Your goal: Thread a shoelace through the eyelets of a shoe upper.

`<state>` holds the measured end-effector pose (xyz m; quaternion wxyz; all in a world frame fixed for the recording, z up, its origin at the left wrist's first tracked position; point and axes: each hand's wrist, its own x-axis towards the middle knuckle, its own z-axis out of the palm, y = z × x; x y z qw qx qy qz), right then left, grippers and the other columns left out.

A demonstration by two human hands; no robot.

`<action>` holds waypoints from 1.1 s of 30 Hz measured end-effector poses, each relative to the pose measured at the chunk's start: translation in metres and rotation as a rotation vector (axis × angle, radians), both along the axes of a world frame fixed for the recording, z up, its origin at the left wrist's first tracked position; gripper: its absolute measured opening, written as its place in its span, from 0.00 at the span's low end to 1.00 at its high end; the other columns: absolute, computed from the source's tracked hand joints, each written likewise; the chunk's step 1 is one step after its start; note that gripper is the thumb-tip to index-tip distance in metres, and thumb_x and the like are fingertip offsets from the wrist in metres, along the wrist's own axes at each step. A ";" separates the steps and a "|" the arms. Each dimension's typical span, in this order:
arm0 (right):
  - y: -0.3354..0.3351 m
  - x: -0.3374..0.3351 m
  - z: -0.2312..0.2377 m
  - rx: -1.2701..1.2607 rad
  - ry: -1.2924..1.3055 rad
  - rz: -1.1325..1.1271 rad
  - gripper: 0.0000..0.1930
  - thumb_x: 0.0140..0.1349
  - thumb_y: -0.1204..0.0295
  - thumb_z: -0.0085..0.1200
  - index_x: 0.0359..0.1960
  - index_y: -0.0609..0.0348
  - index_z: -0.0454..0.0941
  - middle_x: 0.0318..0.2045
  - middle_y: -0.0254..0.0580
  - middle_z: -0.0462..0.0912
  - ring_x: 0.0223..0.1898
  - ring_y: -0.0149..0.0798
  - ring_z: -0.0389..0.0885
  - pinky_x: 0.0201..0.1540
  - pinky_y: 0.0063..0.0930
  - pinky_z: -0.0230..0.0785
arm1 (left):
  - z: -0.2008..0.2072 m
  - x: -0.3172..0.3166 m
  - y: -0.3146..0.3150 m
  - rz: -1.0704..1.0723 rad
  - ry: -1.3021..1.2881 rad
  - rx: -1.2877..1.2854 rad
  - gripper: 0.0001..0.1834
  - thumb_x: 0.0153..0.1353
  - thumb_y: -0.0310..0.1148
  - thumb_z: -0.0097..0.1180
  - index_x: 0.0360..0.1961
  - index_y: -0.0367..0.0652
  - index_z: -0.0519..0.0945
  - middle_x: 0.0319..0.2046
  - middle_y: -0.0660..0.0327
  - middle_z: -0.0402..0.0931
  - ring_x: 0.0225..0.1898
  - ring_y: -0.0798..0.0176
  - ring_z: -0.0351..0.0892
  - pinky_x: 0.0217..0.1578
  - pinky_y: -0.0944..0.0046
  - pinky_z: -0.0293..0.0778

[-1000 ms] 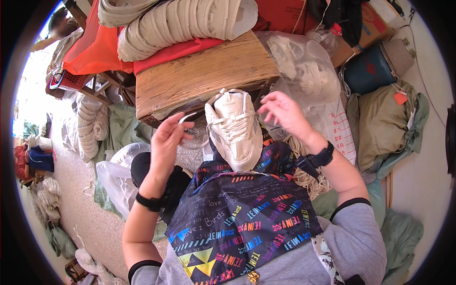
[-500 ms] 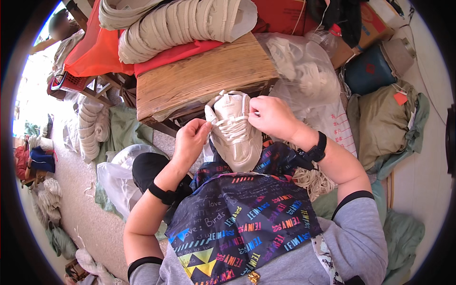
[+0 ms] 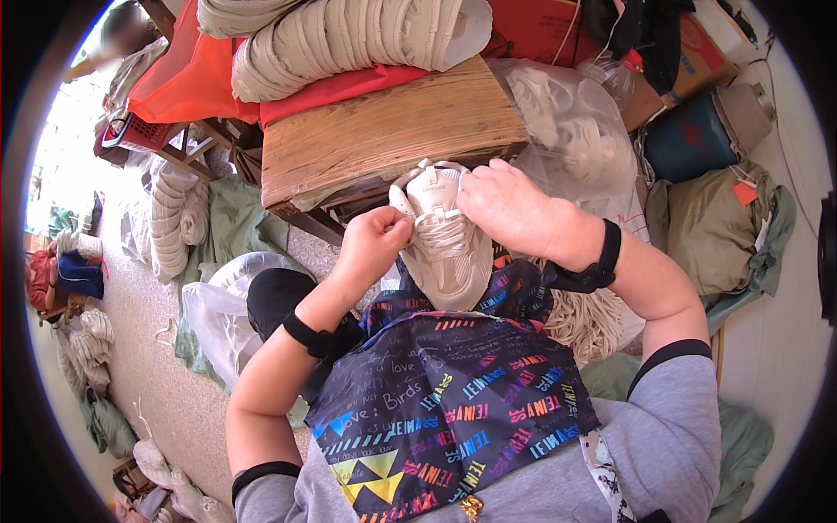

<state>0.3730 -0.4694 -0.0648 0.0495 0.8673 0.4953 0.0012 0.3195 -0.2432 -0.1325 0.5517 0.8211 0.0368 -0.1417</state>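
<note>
The cream shoe (image 3: 455, 272) is in the middle, just past the top edge of the dark apron (image 3: 453, 392), between the two hands. It is long from heel to toe, and that line runs almost from 12 o'clock to 6 o'clock, with a small lean toward 11 and 5. The toe points at the person and the open top is at the far end. The laces (image 3: 445, 237) go across the middle. The left hand (image 3: 375, 241) is at 9 o'clock from the laces, with its fingers curled in by the shoe's edge. The right hand (image 3: 514, 209) is at about 2 o'clock, with bent fingers that cover a bit of the other edge. Both are about the same nearness to the shoe, so I can't say one is closer. The hands are apart from each other, and I can't tell if the fingers pinch a lace. The wooden tabletop (image 3: 392, 122) is at 12 o'clock from the shoe, and a big roll of cream parts (image 3: 349, 48) lies on it over red cloth (image 3: 344, 91). A clear bag (image 3: 580, 144) sits at 2 o'clock, and a pile of pale cords (image 3: 582, 324) at 4.
</note>
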 end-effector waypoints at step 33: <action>0.025 0.014 0.042 1.164 1.561 -0.427 0.08 0.67 0.67 0.55 0.39 0.58 0.80 0.28 0.27 0.79 0.26 0.21 0.74 0.32 0.16 0.70 | 0.101 0.028 0.005 -0.125 -0.499 -0.349 0.11 0.67 0.38 0.57 0.35 0.42 0.85 0.58 0.54 0.68 0.61 0.64 0.64 0.55 0.62 0.65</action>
